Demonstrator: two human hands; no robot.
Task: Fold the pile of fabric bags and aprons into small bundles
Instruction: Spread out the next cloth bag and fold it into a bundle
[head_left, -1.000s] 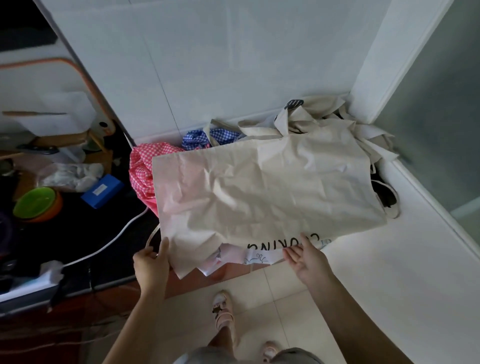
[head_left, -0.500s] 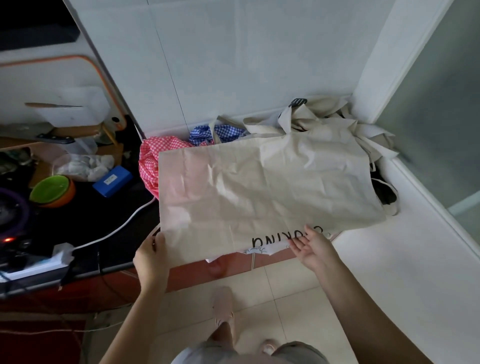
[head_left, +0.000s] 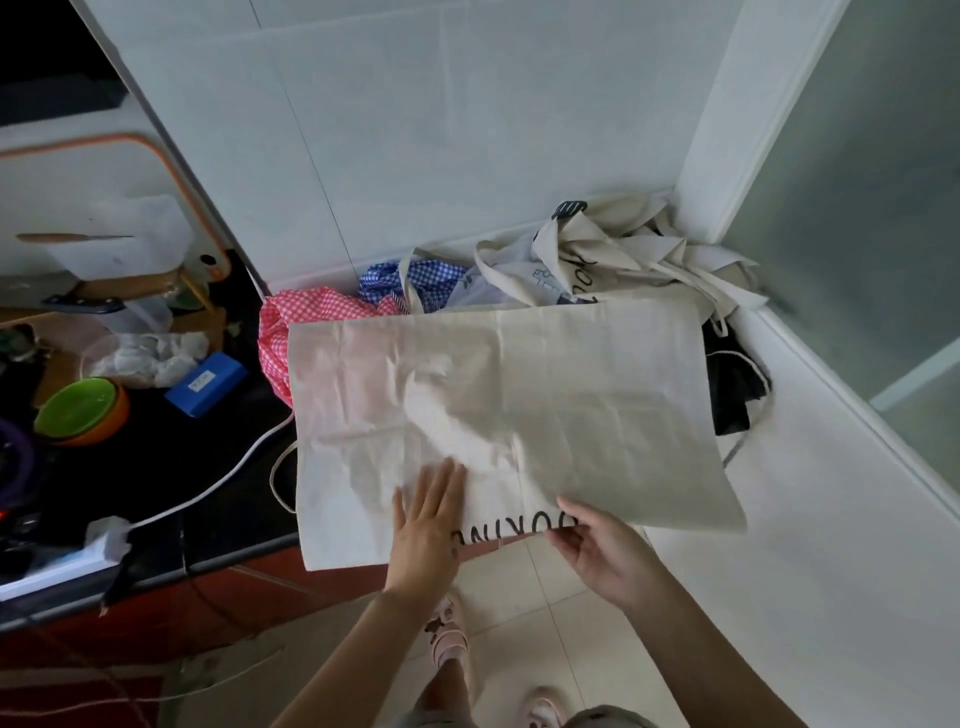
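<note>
A large cream fabric bag (head_left: 519, 405) with black lettering lies spread flat across the pile, its near edge hanging over the counter front. My left hand (head_left: 428, 525) rests flat on the bag's near part, fingers spread. My right hand (head_left: 597, 545) pinches the bag's near edge beside the lettering. Behind the bag lies the pile: a pink checked cloth (head_left: 306, 322), a blue checked cloth (head_left: 415, 278), crumpled cream bags (head_left: 613, 249) and a black fabric piece (head_left: 735, 384) at the right.
A white counter (head_left: 831, 519) runs along the right. At the left, a dark counter holds a green bowl (head_left: 78, 410), a blue box (head_left: 205, 382), a white cable (head_left: 218, 486) and a power strip (head_left: 57, 561). A white tiled wall (head_left: 415, 130) stands behind; my feet are below.
My left hand let go of the bag's left corner and moved right, now lying flat on the bag. The bag has been lowered flatter, uncovering the pile behind. My right hand stays at the near edge.
</note>
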